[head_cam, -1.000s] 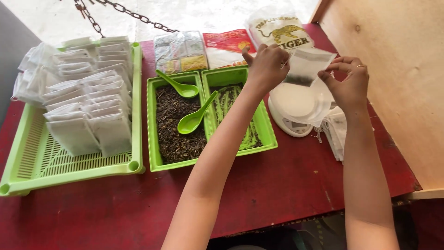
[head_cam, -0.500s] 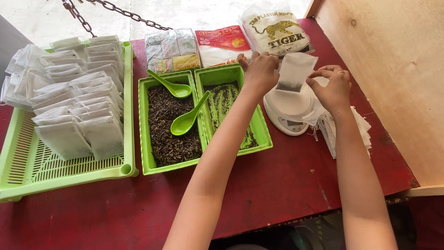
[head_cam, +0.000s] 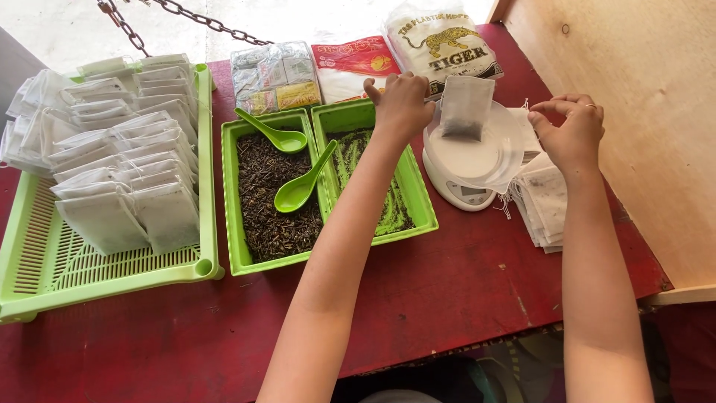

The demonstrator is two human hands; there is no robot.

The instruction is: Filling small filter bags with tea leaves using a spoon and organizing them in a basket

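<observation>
Two green spoons (head_cam: 276, 134) (head_cam: 302, 186), two small green trays (head_cam: 231, 201) (head_cam: 421, 213), one large green basket (head_cam: 112, 276), one white scale (head_cam: 466, 190), three plastic packets (head_cam: 274, 75) (head_cam: 350, 66) (head_cam: 447, 41) along the table's far edge, one filled tea bag (head_cam: 465, 108), two hands (head_cam: 403, 104) (head_cam: 573, 134).

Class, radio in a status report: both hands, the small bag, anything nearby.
Left hand pinching filter bag upright on white scale. Right hand open, off the bag. Empty bag stack beside scale.
</observation>
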